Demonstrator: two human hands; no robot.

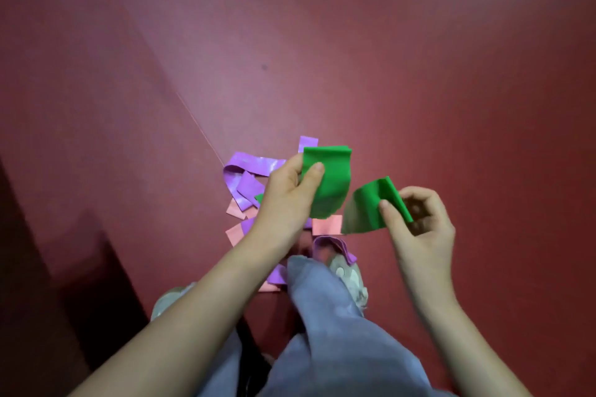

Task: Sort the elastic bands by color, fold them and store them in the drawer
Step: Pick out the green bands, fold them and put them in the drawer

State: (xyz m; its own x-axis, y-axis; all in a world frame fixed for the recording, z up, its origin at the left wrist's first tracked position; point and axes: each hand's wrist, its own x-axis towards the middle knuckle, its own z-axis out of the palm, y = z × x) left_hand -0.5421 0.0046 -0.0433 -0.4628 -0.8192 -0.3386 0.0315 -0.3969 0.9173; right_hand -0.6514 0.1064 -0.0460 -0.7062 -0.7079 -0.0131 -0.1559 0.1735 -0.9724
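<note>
A: What is shown, from the biggest thing down?

B: A red floor (419, 74) is looked down on. Grey trouser legs (322, 316) and a pale shoe (350, 274) are seen at the bottom. A heap of purple and pink elastic bands (245, 184) lies on the floor just ahead of the shoe. No drawer is shown.

A: Where is the green held?

B: It is held above the heap, in both hands. A folded green band (332, 184) is pinched by the left hand (287, 190), thumb on the near face and fingers curled behind. Its long axis hangs roughly upright, fold uppermost. A second green piece (367, 206) is pinched at its upper edge by the right hand (419, 222), with the remaining fingers loosely curled behind it.

A: Are the two pieces joined?

B: That cannot be told. A gap is seen between them, but the lower ends are blurred.

A: On what does the next move turn?

B: Probably on the right-hand piece lying just beside and below the left-hand fold. It would have to be brought leftward and laid flat against that fold.
</note>
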